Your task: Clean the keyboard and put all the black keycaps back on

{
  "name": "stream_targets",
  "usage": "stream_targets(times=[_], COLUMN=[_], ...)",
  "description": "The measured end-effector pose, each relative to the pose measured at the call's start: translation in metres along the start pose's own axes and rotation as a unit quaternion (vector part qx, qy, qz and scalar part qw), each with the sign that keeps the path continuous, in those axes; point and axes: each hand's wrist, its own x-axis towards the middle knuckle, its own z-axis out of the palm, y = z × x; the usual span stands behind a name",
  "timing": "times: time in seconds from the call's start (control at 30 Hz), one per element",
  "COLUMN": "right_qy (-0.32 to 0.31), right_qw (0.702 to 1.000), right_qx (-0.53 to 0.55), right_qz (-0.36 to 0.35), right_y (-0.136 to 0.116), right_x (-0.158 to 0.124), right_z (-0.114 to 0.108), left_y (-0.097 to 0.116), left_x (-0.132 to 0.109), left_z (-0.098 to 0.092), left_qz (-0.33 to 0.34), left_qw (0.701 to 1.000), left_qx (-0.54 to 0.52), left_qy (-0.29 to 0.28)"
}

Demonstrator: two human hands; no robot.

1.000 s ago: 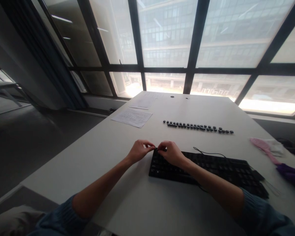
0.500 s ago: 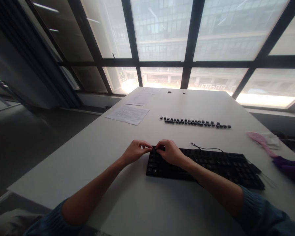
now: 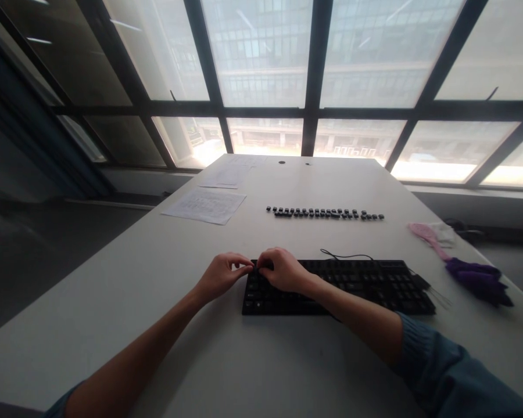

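A black keyboard (image 3: 361, 284) lies flat in front of me on the white table. At its upper left corner, my left hand (image 3: 226, 273) is closed in a pinch, thumb and index fingertips meeting at the keyboard's edge. My right hand (image 3: 281, 270) rests over the upper left keys with its fingers curled and pinched, close beside the left fingertips. Whatever is between the fingers of either hand is too small or hidden to make out. Beyond the keyboard, several loose black keycaps (image 3: 326, 213) stand in two rough rows.
Printed sheets (image 3: 204, 206) lie at the left of the white table (image 3: 157, 278). A thin cable (image 3: 346, 256) loops behind the keyboard. On the right are a pink-handled brush (image 3: 427, 235), a purple cloth (image 3: 479, 281) and a wire tool (image 3: 438, 297). Windows line the far side.
The view has turned to the right, so everything appears shifted left. Both hands keep their pinched pose at the keyboard's upper left corner.
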Motion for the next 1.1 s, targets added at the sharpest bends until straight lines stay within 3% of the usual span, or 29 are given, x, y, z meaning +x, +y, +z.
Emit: stream_targets(times=[0.4,0.67,0.83,1.1], right_qy=[0.022,0.005,-0.010,-0.021], right_qw=[0.998,0.990,0.980,0.979], right_qx=[-0.039,-0.120,-0.191,-0.194], right_qz=[-0.032,-0.073,-0.064,-0.054], right_y=[0.004,-0.003,-0.014,-0.013], right_x=[-0.003,-0.010,-0.019,-0.023], right_z=[0.008,0.008,0.002,0.001], left_y=[0.001,0.003,0.012,0.018], left_x=[-0.002,-0.001,-0.004,-0.004], left_z=[0.005,0.000,-0.004,-0.005], left_qz=[0.114,0.124,0.135,0.136], left_qw=[0.992,0.990,0.984,0.981], left_qx=[0.052,0.065,0.115,0.133], left_qy=[0.025,-0.003,-0.017,-0.042])
